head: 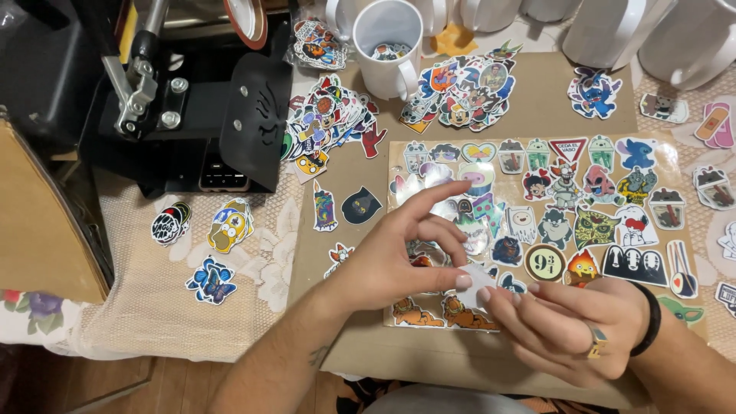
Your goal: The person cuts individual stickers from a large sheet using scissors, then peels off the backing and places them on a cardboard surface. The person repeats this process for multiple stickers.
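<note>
Two bare hands meet over a glossy clear sheet covered with rows of colourful die-cut cartoon stickers (583,207), which lies on a brown paper-covered table (529,92). Pinched between them is a small pale, translucent scrap of sticker backing or film (481,277); what it carries cannot be made out. It sits at the very centre of the grip, at about 3 o'clock from the left hand (399,257) and about 10 o'clock from the right hand (567,326), touching the fingertips of both, so neither hand is clearly nearer. Its long axis appears to run from roughly 10 o'clock to 4 o'clock, though the fingers hide most of it.

The left hand comes in from 7 o'clock, wrist raised, thumb and middle finger closed on the scrap while the index finger stretches out flat toward 2 o'clock over the sheet. The right hand, wearing a gold ring and a black wristband, enters from 4 o'clock, its thumb and forefinger nipping the scrap's near edge and its other fingers loosely curled beneath.

At 12 o'clock stands a white ceramic mug (389,46) with stickers inside. A loose heap of cartoon stickers (326,123) spreads at 11 o'clock, just beside a black heat-press machine (195,107).
</note>
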